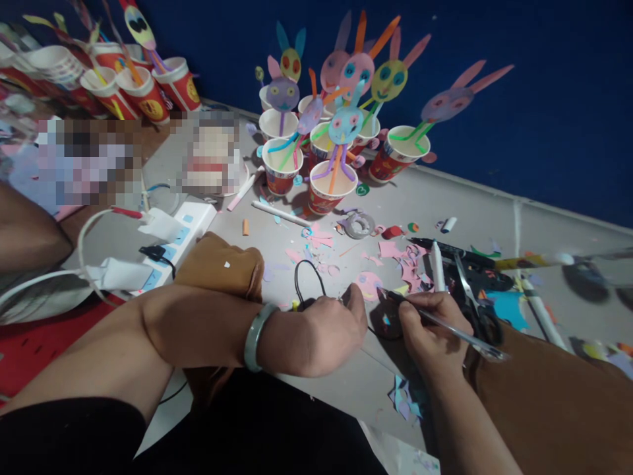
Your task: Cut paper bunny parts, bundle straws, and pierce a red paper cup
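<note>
left hand (316,333): nearest the camera, jade-green bangle (257,335) on the wrist, fingers curled and pinched at a small dark piece beside the pink paper disc (368,285); exact contact hidden by the knuckles.
right hand (428,330): just right of the left, fingertips almost meeting it, closed round a slim metal tool (445,326).
tool axis: slanting from tip at upper left, by the disc, to butt at lower right, over the brown sleeve.
pink paper disc: flat on the grey worktop (494,204), just beyond both sets of fingertips, between them; round, pale pink, faint face marks, partly covered.
nearer hand: about equal; left thumb seems closest.
black wire loop (309,280): just behind the left hand.
scissors (472,297): right of the right hand, amid paper scraps.
paper cups (326,188): well beyond, holding bunny-eared paper faces on straws.
</note>
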Demonstrator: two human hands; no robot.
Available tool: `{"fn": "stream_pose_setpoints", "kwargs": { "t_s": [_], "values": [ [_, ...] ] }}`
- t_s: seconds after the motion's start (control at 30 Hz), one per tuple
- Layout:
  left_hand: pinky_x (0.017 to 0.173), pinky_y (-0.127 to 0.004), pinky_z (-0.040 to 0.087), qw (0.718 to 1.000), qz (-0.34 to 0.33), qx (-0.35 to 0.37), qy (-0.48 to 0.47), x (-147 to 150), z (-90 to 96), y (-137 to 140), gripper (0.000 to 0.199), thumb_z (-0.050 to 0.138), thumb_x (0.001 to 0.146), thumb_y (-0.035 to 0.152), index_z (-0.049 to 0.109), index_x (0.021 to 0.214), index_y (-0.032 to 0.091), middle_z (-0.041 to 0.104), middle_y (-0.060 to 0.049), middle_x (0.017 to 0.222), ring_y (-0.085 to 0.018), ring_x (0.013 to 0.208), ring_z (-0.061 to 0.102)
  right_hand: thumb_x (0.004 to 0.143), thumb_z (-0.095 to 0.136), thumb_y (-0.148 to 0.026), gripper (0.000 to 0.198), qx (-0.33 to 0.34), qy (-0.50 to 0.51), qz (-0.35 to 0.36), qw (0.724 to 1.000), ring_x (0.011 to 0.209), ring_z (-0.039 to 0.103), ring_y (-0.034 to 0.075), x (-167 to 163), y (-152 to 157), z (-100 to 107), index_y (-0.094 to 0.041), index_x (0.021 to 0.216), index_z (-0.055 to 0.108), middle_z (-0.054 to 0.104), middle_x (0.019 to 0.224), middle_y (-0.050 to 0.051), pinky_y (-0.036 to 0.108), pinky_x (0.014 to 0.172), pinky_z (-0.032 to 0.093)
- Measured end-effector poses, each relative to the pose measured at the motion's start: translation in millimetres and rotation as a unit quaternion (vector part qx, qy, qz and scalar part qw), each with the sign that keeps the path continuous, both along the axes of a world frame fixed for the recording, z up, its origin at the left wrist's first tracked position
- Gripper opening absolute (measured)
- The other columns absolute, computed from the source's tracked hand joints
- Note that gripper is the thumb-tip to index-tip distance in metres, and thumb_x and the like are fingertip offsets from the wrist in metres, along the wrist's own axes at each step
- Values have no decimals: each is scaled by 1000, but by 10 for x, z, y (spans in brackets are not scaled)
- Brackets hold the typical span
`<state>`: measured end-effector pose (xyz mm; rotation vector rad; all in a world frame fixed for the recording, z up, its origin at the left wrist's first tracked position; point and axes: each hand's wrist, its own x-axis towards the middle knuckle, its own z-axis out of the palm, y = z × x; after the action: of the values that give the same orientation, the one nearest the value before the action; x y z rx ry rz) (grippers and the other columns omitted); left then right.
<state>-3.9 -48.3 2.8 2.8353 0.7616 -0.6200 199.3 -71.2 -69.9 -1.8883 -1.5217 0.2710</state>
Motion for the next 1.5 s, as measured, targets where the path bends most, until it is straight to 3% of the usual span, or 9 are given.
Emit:
{"fn": "stream_pose_setpoints", "kwargs": {
  "t_s": [0.3,0.47,0.63,0.77,0.97,1.5],
  "values": [
    [58,-28,59,1000,0,6,-1,-3,-15,-6,59,36,96,10,34,153,-3,34,-34,158,-23,91,75,74,62,-37,13,8,10,1,1000,59,63,19,-23,-5,62,-24,71,58,67,67,2,32,58,51],
    [55,-29,58,999,4,27,-31,-12,-99,-33,57,37,96,12,39,152,-1,34,-35,156,-24,87,74,75,64,-32,10,66,32,-32,997,61,64,21,-38,-10,48,-25,73,56,67,71,3,34,59,52],
    [62,-29,61,1000,8,-23,2,4,-2,8,61,36,94,7,32,154,-2,31,-34,159,-22,93,74,79,66,-37,16,114,42,-35,992,64,66,22,-75,-53,-11,-24,79,58,68,74,5,37,60,54],
    [63,-27,61,999,24,-24,-4,14,30,14,60,33,95,5,31,154,-3,30,-34,159,-20,92,74,80,65,-44,22,73,22,-20,997,63,66,21,-144,-69,6,-22,81,62,70,75,5,35,60,54],
    [67,-28,63,1000,15,-11,-17,4,-12,-2,61,28,95,5,26,155,-7,28,-36,159,-24,102,73,80,61,-46,23,16,-5,60,998,59,66,20,-199,-41,10,-23,79,63,70,70,3,32,56,52],
    [69,-30,63,999,22,-49,-2,9,53,35,60,29,97,6,24,156,-4,27,-35,160,-25,104,72,79,58,-50,25,-1,-29,41,999,61,66,22,-199,-20,-4,-25,79,60,71,72,4,34,59,52]
  ]
}}
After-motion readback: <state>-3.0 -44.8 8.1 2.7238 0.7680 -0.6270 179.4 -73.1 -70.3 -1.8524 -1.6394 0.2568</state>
